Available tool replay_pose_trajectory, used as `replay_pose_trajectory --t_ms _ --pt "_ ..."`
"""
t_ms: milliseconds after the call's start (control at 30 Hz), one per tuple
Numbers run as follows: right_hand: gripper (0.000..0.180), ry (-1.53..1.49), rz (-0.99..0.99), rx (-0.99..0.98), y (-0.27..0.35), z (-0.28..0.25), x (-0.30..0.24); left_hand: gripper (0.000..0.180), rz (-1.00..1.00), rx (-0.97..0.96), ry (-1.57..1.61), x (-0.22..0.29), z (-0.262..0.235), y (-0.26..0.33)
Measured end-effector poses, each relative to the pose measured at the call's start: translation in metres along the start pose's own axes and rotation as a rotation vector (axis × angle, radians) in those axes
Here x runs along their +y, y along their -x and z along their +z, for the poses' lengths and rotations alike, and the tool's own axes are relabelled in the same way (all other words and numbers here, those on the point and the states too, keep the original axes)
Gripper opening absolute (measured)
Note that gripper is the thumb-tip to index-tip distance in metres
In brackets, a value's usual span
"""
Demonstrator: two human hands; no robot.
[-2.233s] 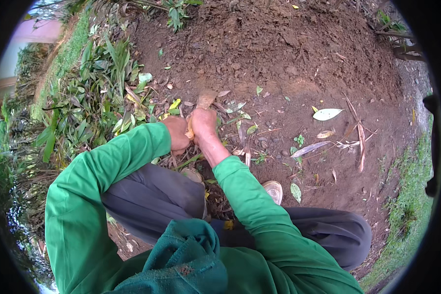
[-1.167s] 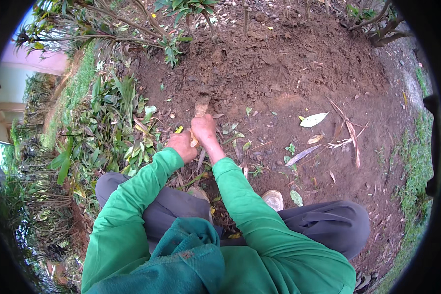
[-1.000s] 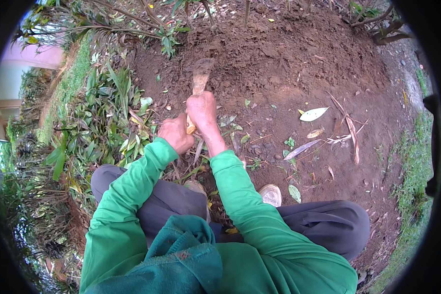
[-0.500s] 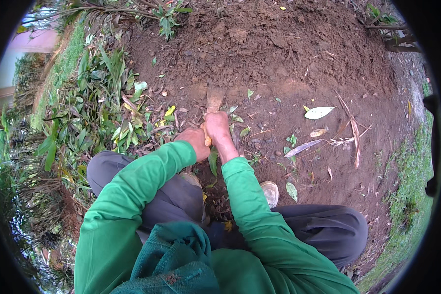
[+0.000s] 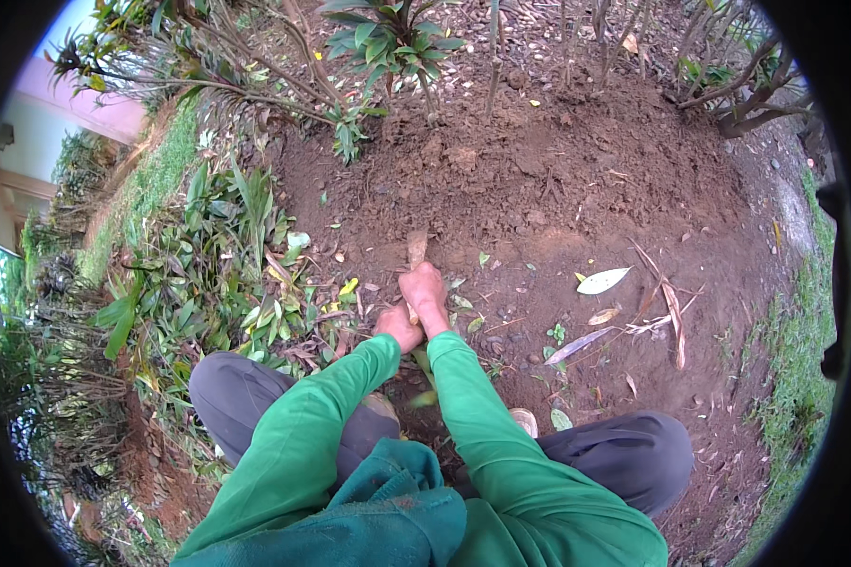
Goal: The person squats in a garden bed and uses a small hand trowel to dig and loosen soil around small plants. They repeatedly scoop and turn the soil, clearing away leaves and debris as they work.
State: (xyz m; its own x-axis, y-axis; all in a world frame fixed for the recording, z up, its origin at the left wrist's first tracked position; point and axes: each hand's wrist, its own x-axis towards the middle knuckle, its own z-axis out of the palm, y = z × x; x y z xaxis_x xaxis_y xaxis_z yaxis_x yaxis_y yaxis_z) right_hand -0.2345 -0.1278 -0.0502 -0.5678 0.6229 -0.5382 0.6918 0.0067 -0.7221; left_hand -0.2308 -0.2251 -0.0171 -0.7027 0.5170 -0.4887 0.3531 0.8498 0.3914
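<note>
Both my hands are wrapped round a hand trowel with a flat, soil-coated blade (image 5: 417,248). Closest to the blade is my right hand (image 5: 424,291), closed over the upper part of the handle. My left hand (image 5: 400,327) grips the rear of the same handle, just below and left of the right one. The blade points away from me, its far end at the edge where flatter ground meets loose brown soil (image 5: 539,180). Where exactly the tip meets the earth is hard to make out.
Cut green leaves (image 5: 222,255) lie heaped at the left. A pale leaf (image 5: 602,281) and dry brown strips (image 5: 673,312) rest on the soil at the right. Shrub stems (image 5: 494,57) stand along the far side. Grass (image 5: 794,359) borders the right.
My view has tilted upward, so more of the far shrubs shows and the ground sits lower in the picture. Both hands keep their hold on the trowel.
</note>
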Motion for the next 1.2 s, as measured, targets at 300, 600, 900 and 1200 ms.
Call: replay_pose_trajectory --t_ms 300,600,900,1200 --pt "0.030 -0.375 -0.219 -0.012 -0.039 -0.039 -0.084 0.034 0.061 0.178 -0.128 0.057 -0.098 -0.017" --pt "0.023 -0.868 0.247 -0.218 0.049 0.087 -0.058 0.036 -0.200 -0.463 -0.739 0.029 -0.155 0.045" --pt "0.013 -1.081 0.207 -0.301 0.020 0.121 -0.041 0.040 -0.116 -0.418 -0.793 -0.025 -0.126 0.010" --pt "0.023 -1.358 0.124 -0.453 0.004 0.132 -0.087 0.036 0.110 -0.428 -0.758 -0.082 -0.143 -0.017"
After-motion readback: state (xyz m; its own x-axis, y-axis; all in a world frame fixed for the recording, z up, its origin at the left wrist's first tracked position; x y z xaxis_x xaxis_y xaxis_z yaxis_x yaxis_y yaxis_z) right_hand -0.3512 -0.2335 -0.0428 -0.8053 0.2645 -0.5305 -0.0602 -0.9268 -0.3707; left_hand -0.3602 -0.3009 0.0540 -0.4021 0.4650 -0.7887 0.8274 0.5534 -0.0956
